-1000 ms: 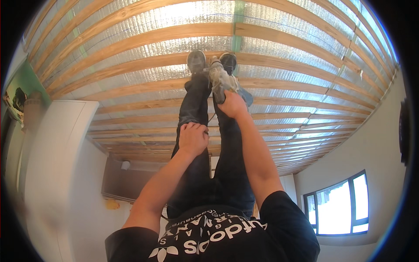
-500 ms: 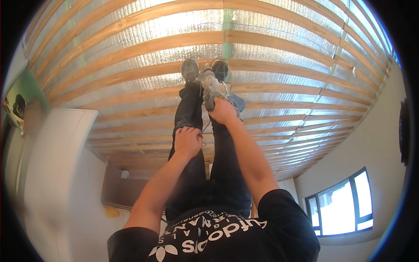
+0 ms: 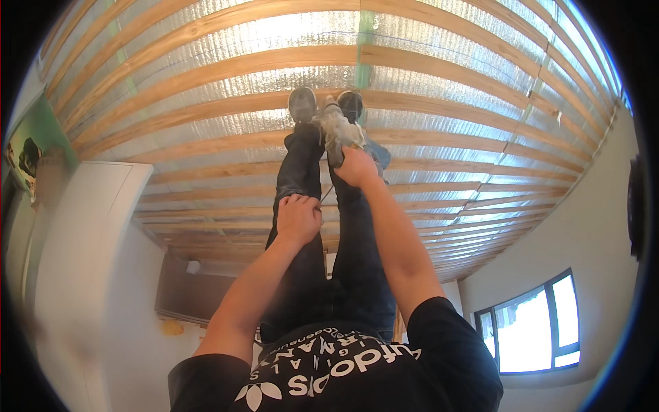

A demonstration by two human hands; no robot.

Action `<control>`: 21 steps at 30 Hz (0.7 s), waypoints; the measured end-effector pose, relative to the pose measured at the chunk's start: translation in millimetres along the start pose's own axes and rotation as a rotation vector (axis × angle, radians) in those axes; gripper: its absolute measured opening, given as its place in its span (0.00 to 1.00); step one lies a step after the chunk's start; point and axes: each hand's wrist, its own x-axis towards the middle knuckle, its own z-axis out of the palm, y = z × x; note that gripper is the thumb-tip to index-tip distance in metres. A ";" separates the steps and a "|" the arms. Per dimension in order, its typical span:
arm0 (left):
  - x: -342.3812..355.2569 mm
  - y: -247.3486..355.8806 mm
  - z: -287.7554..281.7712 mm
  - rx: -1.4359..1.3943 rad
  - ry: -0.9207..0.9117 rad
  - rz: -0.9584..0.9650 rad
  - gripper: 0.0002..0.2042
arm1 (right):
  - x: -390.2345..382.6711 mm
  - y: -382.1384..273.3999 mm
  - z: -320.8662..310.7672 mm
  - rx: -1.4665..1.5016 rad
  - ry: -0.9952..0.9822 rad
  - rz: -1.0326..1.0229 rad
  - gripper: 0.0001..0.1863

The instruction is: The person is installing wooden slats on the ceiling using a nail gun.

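My right hand point(image 3: 357, 165) grips a grey, dust-coated power tool point(image 3: 335, 123) with pale wrapping around its body, pointing toward my shoes point(image 3: 302, 106). A bluish-grey part shows at its right side and a thin cord point(image 3: 328, 193) hangs beside my leg. My left hand point(image 3: 299, 216) lies against the dark trouser leg point(image 3: 292, 172) with its fingers curled; whether it holds the cord or anything else is unclear.
Parallel timber battens point(image 3: 439, 62) over silver foil sheeting point(image 3: 288, 31) run beneath me. A white door or panel point(image 3: 86, 247) and a green picture point(image 3: 38, 144) are at left, a dark recess or cabinet point(image 3: 192, 288) lower left, a dark-framed window point(image 3: 532, 323) at right.
The view has shifted slightly, and my hands and the tool sit a little left and lower in it than one second ago. Both hands keep their hold and position on my body.
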 end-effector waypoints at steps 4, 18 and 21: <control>1.2 3.9 -0.2 -0.011 -0.009 -0.006 0.06 | 4.6 4.2 -0.6 0.032 -0.002 -0.001 0.27; 2.2 7.9 -1.7 0.054 -0.086 -0.051 0.07 | -11.7 -2.7 17.7 0.093 0.078 -0.054 0.23; 1.5 10.8 -5.9 0.064 -0.117 -0.089 0.07 | -22.3 -8.4 7.0 0.095 0.059 -0.072 0.23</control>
